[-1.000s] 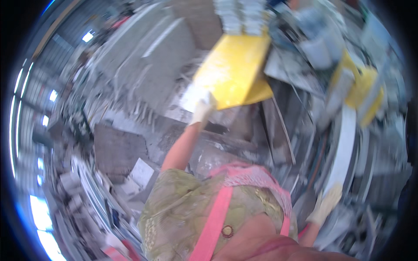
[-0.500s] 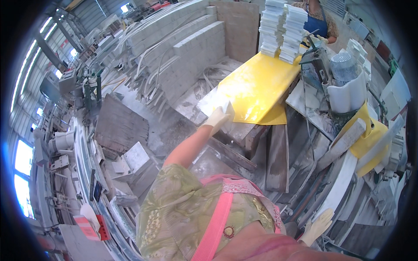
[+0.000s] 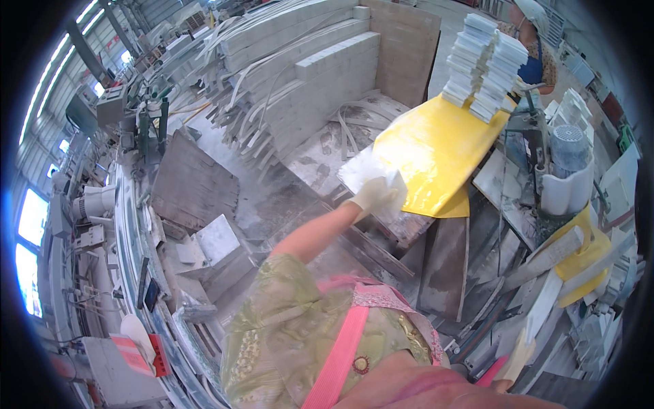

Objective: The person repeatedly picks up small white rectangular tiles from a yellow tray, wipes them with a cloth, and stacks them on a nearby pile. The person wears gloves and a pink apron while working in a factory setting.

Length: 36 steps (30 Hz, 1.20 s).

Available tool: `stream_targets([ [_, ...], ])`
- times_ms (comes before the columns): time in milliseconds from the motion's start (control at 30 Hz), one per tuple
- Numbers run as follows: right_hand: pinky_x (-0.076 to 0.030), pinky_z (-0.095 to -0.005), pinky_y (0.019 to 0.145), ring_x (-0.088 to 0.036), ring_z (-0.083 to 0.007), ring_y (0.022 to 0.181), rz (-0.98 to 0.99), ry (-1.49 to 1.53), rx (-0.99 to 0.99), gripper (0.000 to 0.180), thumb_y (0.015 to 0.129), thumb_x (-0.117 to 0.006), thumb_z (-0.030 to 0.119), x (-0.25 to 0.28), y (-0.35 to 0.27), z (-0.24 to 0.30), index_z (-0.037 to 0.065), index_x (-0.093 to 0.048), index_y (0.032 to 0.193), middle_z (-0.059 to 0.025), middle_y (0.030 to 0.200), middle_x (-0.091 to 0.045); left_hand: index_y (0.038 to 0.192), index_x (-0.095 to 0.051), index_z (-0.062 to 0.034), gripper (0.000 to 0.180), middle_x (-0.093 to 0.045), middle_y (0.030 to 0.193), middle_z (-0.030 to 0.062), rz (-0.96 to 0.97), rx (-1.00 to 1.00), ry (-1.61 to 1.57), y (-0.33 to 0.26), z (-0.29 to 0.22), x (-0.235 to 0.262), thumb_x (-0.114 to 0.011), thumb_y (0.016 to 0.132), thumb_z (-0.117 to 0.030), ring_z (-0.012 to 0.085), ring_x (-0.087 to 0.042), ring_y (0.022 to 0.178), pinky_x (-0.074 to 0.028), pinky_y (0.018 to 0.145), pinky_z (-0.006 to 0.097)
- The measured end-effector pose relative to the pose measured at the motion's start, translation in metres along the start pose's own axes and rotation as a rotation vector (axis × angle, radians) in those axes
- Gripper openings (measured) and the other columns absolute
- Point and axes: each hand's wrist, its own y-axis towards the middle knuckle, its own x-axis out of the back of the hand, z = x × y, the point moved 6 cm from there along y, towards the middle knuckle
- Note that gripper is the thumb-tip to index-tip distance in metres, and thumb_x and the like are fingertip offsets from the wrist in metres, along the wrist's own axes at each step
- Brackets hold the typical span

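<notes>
Here the left hand point(image 3: 373, 194), in a pale work glove, is stretched out from a bare forearm and its grip is clenched on the near edge of a white slab piece point(image 3: 364, 170) that lies on the table just at the lower left corner of the yellow sheet point(image 3: 436, 146). The slab piece touches that sheet, with part of it seeming to run under the sheet's edge, though how far cannot be told. On the far end of the yellow sheet stand two tall stacks of white tiles point(image 3: 484, 65), leaning a little against each other. Beyond the stacks, another person point(image 3: 535, 41) in a light head covering stands at the far side of the yellow sheet. The right hand point(image 3: 521, 354), also gloved, shows low and well to the right of the yellow sheet, close to a long white strip point(image 3: 545, 307); whether its grip is closed on the strip cannot be told, since the rim of the view blurs it. To the left of the yellow sheet lie long rows of pale stone mouldings point(image 3: 306, 61), stacked side by side. Right of the sheet sits a grey ribbed motor point(image 3: 569, 146) above a white curved piece.
</notes>
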Motion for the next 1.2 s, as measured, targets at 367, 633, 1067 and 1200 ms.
stream_targets([
  [367,-0.049,-0.0316,0.086,-0.061,-0.0119,0.101,0.388,1.095,0.123,0.046,0.100,-0.064,0.035,-0.320,-0.056,0.342,0.001,-0.055,0.130,-0.0055,0.112,-0.063,0.116,-0.063,0.0119,0.066,-0.070,0.102,0.0310,0.110,0.102,-0.045,0.036,-0.013,-0.016,-0.056,0.093,-0.050,0.0418,-0.071,0.095,-0.055,0.084,0.048],
  [633,-0.043,-0.0348,0.105,-0.056,-0.0242,0.124,0.672,0.891,0.630,0.054,0.103,-0.057,0.033,-0.354,-0.056,0.361,-0.001,-0.047,0.143,-0.0157,0.131,-0.061,0.132,-0.048,0.0102,0.073,-0.063,0.119,0.0328,0.104,0.010,-0.168,0.021,-0.033,-0.025,-0.066,0.088,-0.045,0.0391,-0.064,0.113,-0.049,0.096,0.043],
  [1067,-0.035,-0.0390,0.115,-0.049,-0.0312,0.137,-0.330,0.062,-0.042,0.056,0.107,-0.046,0.042,-0.042,0.044,-0.056,0.002,-0.050,0.146,-0.0181,0.150,-0.050,0.130,-0.051,0.0065,0.072,-0.062,0.124,0.0307,-0.231,0.119,-0.075,0.027,-0.038,-0.043,-0.073,0.076,-0.035,0.0416,-0.061,0.118,-0.049,0.099,0.045],
  [1200,-0.033,-0.0437,0.116,-0.043,-0.0374,0.141,-0.307,-0.562,-0.053,0.064,0.108,-0.036,0.048,-0.007,0.054,-0.151,0.005,-0.037,0.155,-0.0202,0.158,-0.039,0.133,-0.050,0.0067,0.074,-0.063,0.123,0.0297,-0.195,0.137,-0.057,0.027,-0.038,-0.038,-0.073,0.076,-0.035,0.0404,-0.062,0.117,-0.050,0.098,0.044],
])
